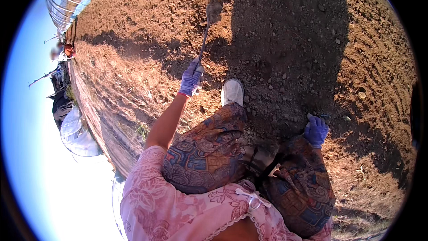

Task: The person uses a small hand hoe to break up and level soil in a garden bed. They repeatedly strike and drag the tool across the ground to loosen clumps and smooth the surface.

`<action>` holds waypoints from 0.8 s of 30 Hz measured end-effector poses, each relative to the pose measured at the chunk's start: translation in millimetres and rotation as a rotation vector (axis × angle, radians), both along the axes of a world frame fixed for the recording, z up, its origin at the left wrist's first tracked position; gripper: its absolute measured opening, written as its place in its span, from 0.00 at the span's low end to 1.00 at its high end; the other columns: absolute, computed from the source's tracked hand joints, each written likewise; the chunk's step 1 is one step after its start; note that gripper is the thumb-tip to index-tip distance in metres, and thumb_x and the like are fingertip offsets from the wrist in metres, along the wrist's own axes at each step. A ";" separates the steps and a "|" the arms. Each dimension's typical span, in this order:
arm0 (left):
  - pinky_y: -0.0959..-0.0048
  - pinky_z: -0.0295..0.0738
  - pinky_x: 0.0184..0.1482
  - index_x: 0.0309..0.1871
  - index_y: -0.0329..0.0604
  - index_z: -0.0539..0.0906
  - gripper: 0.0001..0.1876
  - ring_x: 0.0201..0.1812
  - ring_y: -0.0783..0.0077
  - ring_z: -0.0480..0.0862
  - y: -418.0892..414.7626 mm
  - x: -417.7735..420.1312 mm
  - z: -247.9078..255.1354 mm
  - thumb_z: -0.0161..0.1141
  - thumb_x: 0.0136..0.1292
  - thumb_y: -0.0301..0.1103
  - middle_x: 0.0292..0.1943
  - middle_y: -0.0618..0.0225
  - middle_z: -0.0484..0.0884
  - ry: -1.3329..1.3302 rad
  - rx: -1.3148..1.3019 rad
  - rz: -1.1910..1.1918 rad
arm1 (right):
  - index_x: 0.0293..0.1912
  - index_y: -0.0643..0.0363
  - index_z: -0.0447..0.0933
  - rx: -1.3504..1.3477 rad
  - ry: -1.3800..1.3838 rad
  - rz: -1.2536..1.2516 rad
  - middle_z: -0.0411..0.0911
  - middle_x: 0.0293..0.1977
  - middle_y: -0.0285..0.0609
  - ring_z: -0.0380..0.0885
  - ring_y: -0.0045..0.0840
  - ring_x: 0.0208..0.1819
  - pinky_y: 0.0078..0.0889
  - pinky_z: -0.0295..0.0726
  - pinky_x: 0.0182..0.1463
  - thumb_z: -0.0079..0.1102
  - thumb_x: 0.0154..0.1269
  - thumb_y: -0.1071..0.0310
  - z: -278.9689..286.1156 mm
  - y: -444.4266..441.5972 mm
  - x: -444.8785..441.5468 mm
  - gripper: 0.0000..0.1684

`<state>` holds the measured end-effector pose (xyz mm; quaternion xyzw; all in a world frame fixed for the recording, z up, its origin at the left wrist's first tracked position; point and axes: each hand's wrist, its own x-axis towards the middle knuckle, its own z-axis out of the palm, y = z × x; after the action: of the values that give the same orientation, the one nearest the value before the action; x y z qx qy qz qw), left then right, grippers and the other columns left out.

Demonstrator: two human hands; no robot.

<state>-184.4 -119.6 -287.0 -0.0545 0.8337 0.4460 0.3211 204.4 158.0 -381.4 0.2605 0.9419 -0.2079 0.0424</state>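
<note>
My left hand (192,78), in a purple knit glove with a red cuff edge, is closed around the near end of a thin, dark, hoe-like tool (204,38). Its shaft points away from me over the tilled soil (140,16), and the tool's head (214,8) looks blurred at the far end. My right hand (316,131), gloved the same way, is low beside my right knee, close to the ground. A small bluish thing (324,115) shows by its fingertips; whether the hand grips it cannot be made out.
Between my patterned trouser legs (207,147) part of a low seat seems to show. One white shoe (233,92) stands on the soil. At the far left are a hooped tunnel frame (62,1) with plastic film, a person (67,52), and sheeted structures (77,130). My shadow (287,33) darkens the ground ahead.
</note>
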 end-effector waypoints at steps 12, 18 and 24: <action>0.86 0.65 0.20 0.64 0.49 0.64 0.23 0.20 0.86 0.67 4.3 39.0 -26.4 0.50 0.65 0.32 0.26 0.77 0.71 -0.023 0.093 -0.111 | 0.47 0.44 0.73 0.009 0.030 0.044 0.74 0.40 0.34 0.72 0.35 0.43 0.43 0.68 0.44 0.54 0.40 0.63 -7.9 3.5 5.9 0.27; 0.78 0.67 0.10 0.60 0.53 0.65 0.20 0.12 0.80 0.69 139.4 -79.0 7.0 0.48 0.65 0.36 0.17 0.72 0.72 0.051 0.027 -0.008 | 0.46 0.45 0.74 0.018 0.033 0.021 0.75 0.39 0.36 0.72 0.35 0.42 0.42 0.69 0.42 0.53 0.42 0.64 -2.8 2.0 1.2 0.25; 0.82 0.69 0.14 0.65 0.48 0.59 0.26 0.18 0.83 0.72 127.3 8.5 -1.0 0.51 0.63 0.31 0.26 0.73 0.73 -0.115 0.035 -0.202 | 0.48 0.43 0.73 -0.011 -0.014 0.017 0.73 0.41 0.35 0.71 0.36 0.45 0.42 0.68 0.44 0.55 0.39 0.63 -9.8 1.4 7.7 0.29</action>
<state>-175.9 7.7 -288.0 0.0099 0.8072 0.4221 0.4125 212.1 159.4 -391.2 0.2535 0.9426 -0.2108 0.0522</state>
